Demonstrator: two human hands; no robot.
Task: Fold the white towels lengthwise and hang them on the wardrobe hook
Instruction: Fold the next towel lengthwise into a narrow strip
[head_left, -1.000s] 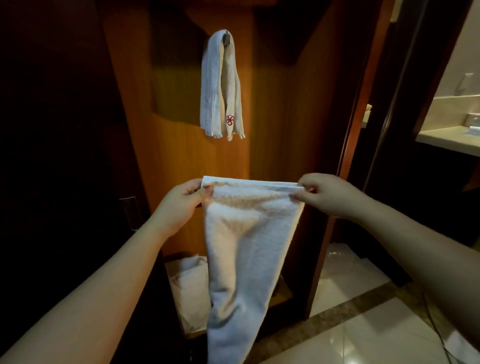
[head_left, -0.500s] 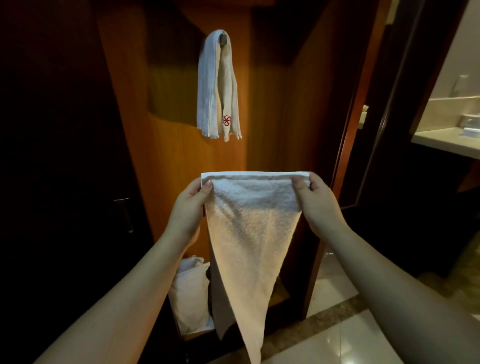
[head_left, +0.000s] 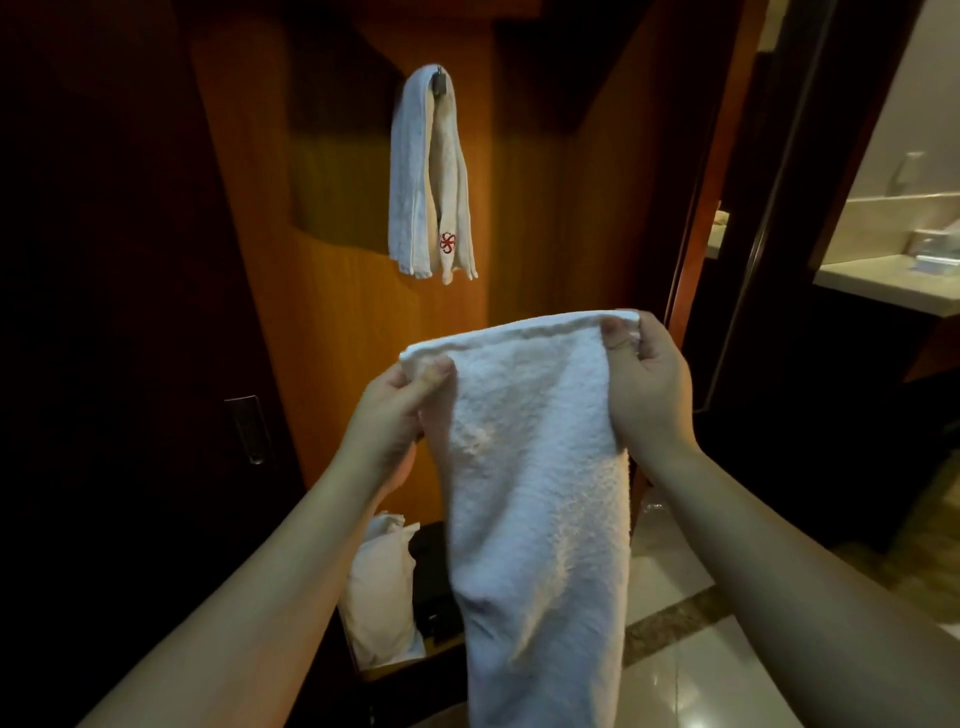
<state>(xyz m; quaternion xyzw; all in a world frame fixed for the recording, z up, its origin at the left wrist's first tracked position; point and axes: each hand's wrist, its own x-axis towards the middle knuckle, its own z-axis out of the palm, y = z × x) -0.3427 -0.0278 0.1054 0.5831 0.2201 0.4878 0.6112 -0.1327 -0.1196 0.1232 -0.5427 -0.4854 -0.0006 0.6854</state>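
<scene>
The wooden wardrobe panel (head_left: 524, 208) fills most of what I see, lit warm against the dark door on the left, and it matters because its hook (head_left: 439, 83) sits high on it, above where I work. Next in size is the white towel in my hands (head_left: 535, 467): it hangs as a long narrow band from its top hem down past the bottom of the view, in front of the panel and below the hook. I judge it is held up like this so its own weight draws the layers straight and the long edges line up. The hung towel (head_left: 431, 176) is draped over the hook, both ends down and a red emblem showing near the bottom, so one towel looks done. Low in the wardrobe a pale bundle (head_left: 376, 587) rests on a shelf; I cannot tell what it is. My left hand (head_left: 395, 415) is closed in a pinch on the top left corner, thumb in front. My right hand (head_left: 644, 384) pinches the top right corner a little higher, so the hem runs on a slant. Holding both corners keeps the band taut and ready to lift toward the hook.
</scene>
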